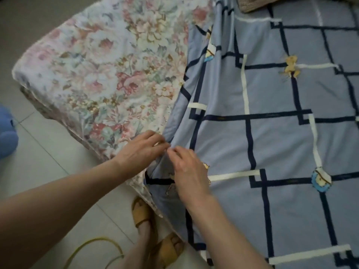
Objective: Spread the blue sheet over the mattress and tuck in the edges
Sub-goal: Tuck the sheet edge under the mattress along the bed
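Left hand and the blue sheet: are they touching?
Touching. The head view shows the left hand with its fingertips pinching the edge of the blue sheet, right beside the right hand, at the mattress side.

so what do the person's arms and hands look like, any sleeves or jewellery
Both forearms are bare as far as the frame shows, with no sleeves or cuffs in view. The left hand seems to have a pale ring on one finger, though it is blurred. The right hand shows no ring, watch or bracelet. No gloves on either.
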A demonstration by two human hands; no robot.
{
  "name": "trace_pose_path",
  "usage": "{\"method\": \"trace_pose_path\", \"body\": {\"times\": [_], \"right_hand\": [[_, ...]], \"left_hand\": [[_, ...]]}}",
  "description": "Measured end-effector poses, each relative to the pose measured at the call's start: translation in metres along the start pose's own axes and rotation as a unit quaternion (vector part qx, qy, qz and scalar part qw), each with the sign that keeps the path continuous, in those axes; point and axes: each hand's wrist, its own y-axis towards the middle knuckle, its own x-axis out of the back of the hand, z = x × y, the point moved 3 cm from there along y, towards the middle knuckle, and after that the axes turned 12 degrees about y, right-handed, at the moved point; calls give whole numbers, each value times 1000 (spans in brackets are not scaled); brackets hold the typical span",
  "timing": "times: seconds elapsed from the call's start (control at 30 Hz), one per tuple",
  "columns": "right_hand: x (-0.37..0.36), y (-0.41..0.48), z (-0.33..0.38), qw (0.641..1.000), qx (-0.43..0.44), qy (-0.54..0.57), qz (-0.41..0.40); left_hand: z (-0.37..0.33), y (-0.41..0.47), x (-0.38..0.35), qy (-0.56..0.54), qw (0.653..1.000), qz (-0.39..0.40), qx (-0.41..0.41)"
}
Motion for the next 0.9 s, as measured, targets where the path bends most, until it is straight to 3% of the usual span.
{"method": "trace_pose_path", "body": {"times": [0.13,0.2,0.47,0.67,0.77,0.9], "right_hand": [[22,89,-5,996,12,-78,48],[23,129,-10,988,22,-132,78],[19,202,-54,937,79,-294,175],[8,229,-49,906,134,-335,220],[5,239,-25,924,195,-264,193],[-31,264,63,945,287,-123,100]], "left_hand": [[27,35,-1,-47,978,35,200],[36,51,-9,-72,963,60,253],[15,89,-44,-115,917,99,370],[22,83,-41,-208,882,41,421],[39,63,-29,-194,881,-18,432],[83,-4,-12,-155,835,-84,521]]}}
